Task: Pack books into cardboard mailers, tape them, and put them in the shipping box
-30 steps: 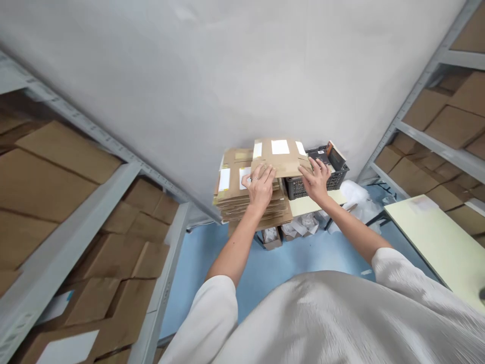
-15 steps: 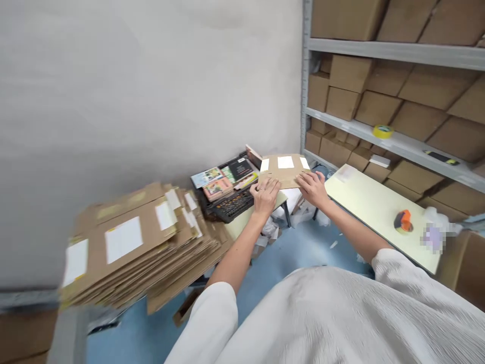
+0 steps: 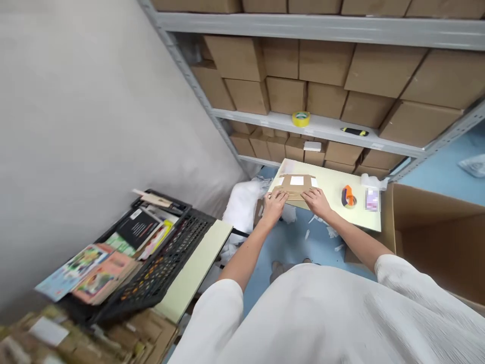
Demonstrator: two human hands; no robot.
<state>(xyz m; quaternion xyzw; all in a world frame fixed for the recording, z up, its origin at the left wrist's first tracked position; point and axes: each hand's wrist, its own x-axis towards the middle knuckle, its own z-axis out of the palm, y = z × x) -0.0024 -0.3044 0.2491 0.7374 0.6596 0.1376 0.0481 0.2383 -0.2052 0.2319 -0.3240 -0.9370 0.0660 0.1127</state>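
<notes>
In the head view, holds a cardboard piece [image 3: 291, 188] level in both hands, over the near left part of a pale table [image 3: 329, 212]; cannot tell from this angle whether resting on it or just above. Bears three white labels in a row on its upper face. Grips the near edge toward its left end with the left hand [image 3: 274, 203], fingers clamped on the cardboard, and toward its right end with the right hand [image 3: 316, 200], fingers likewise clamped. Carries farther right on the table a roll of orange and dark tape [image 3: 347, 197] and, near the corner, a purple item [image 3: 372, 200], pixelated beyond recognition. Stands open beside that end: a large box [image 3: 435, 227]. Holds books [image 3: 138, 227] at lower left, in a black crate [image 3: 185, 232]. Shows yellow tape [image 3: 301, 119] on the shelf [image 3: 326, 130] behind, below rows of closed cartons [image 3: 288, 93].
</notes>
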